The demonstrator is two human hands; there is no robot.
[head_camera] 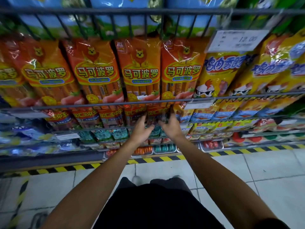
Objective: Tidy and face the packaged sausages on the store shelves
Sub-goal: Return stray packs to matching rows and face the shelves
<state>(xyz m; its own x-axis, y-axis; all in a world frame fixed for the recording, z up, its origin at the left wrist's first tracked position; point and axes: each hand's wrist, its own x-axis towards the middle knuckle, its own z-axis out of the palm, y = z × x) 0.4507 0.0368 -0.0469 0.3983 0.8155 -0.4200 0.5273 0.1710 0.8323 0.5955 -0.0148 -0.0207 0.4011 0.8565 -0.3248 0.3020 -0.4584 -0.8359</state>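
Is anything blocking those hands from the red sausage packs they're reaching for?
Nothing visible does. Both the left hand and right hand already reach the red sausage packs, between two grey wire shelf rails.

Orange sausage pkgs [141, 71] w/ "马可波罗"; price tag [237, 40] "12.00" (rest blurred)

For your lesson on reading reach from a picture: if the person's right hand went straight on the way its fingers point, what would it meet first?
Most likely the red sausage packs on the shelf under the orange ones. The right hand points up and forward at them, its blurred fingertips already at or very near their fronts, so contact itself cannot be told.
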